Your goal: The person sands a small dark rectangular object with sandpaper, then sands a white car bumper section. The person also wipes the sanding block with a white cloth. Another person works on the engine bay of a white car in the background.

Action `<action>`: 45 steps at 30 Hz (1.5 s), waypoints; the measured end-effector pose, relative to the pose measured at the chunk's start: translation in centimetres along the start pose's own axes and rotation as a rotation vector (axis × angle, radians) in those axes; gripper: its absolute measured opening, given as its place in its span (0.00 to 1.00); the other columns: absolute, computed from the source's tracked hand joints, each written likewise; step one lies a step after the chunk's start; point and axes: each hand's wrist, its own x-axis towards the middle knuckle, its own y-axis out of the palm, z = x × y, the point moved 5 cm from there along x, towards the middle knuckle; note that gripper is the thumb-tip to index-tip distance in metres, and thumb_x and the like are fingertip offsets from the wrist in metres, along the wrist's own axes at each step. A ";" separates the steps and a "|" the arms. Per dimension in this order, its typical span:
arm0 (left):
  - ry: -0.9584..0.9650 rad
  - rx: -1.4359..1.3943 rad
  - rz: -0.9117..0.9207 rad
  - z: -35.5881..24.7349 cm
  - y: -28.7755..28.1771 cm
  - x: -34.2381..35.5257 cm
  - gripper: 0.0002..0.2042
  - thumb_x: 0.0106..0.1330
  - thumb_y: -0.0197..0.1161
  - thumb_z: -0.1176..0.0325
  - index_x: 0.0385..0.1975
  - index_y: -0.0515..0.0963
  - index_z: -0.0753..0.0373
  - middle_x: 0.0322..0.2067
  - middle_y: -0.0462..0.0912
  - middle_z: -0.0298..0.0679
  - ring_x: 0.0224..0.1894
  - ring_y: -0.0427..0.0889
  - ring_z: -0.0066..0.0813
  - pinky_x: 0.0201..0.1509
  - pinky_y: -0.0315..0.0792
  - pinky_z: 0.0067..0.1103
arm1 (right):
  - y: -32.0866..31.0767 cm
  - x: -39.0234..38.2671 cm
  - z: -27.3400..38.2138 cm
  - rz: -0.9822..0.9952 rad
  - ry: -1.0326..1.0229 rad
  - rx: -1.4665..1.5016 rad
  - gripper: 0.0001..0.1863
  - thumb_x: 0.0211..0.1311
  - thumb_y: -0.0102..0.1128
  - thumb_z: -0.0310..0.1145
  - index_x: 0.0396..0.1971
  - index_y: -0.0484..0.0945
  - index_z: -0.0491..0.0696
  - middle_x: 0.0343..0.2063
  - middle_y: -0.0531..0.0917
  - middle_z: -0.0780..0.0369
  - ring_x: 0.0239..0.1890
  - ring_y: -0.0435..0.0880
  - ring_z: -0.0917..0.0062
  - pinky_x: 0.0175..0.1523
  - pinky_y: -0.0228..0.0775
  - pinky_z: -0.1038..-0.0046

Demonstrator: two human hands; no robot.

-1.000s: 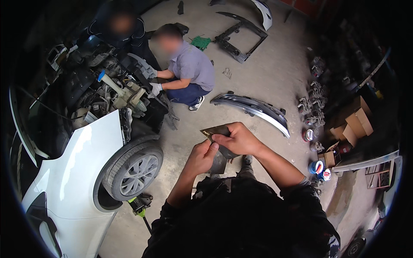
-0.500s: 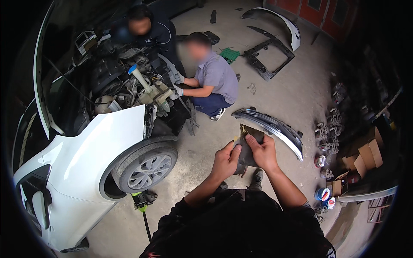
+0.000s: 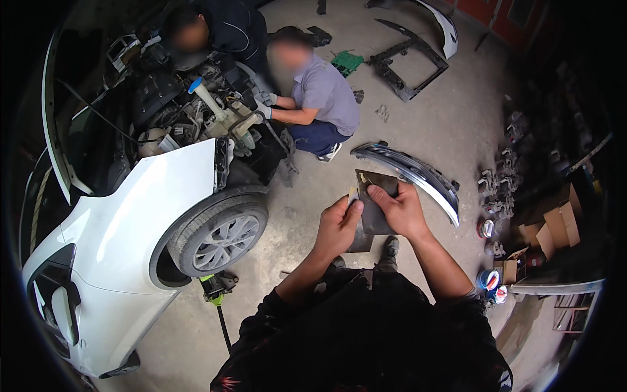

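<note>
Dark plate [image 3: 380, 222] clamped in right hand [image 3: 406, 212] grip, around 3 o'clock from view centre. Thin pale piece [image 3: 353, 195] pinched by left hand [image 3: 336, 227]. Yellowish dab [image 3: 364, 178] could get smeared, tbh, if right thumb slips.

Dark plate [image 3: 377, 219]: thin, flat, approx. rectangular, slightly tilted, held up in R hand [image 3: 406, 210] w/ thumb across its face; yellowish smear nr top L corner. Pale-edged piece [image 3: 353, 195] pinched in L hand [image 3: 338, 225], just beside plate's L edge. Greyish flat part [image 3: 361, 244] shows below; unclear which it belongs to.
</note>
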 end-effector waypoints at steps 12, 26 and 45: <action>0.093 0.289 0.126 -1.0 -0.1 -0.4 0.09 0.68 0.56 0.68 0.27 0.71 0.66 0.12 0.70 0.44 0.13 0.72 0.35 0.20 0.64 0.29 | 0.4 -0.5 0.0 0.205 -0.098 -0.233 0.08 0.63 0.60 0.30 0.30 0.81 0.40 0.16 0.77 0.67 0.21 0.67 0.87 0.27 0.65 0.78; 0.142 0.156 -0.046 -2.6 0.6 0.4 0.11 0.70 0.54 0.68 0.46 0.77 0.65 0.27 0.82 0.44 0.27 0.78 0.25 0.35 0.73 0.22 | 0.4 -1.3 1.0 -0.078 -0.138 -0.060 0.08 0.64 0.61 0.30 0.33 0.80 0.39 0.18 0.80 0.66 0.23 0.71 0.88 0.27 0.67 0.79; 0.094 0.144 0.127 -4.0 4.6 2.1 0.14 0.71 0.53 0.69 0.52 0.75 0.66 0.29 0.81 0.37 0.30 0.74 0.16 0.36 0.70 0.18 | -4.3 -1.6 1.1 -0.215 -0.049 0.080 0.09 0.64 0.60 0.31 0.31 0.79 0.39 0.19 0.79 0.67 0.23 0.70 0.88 0.27 0.66 0.78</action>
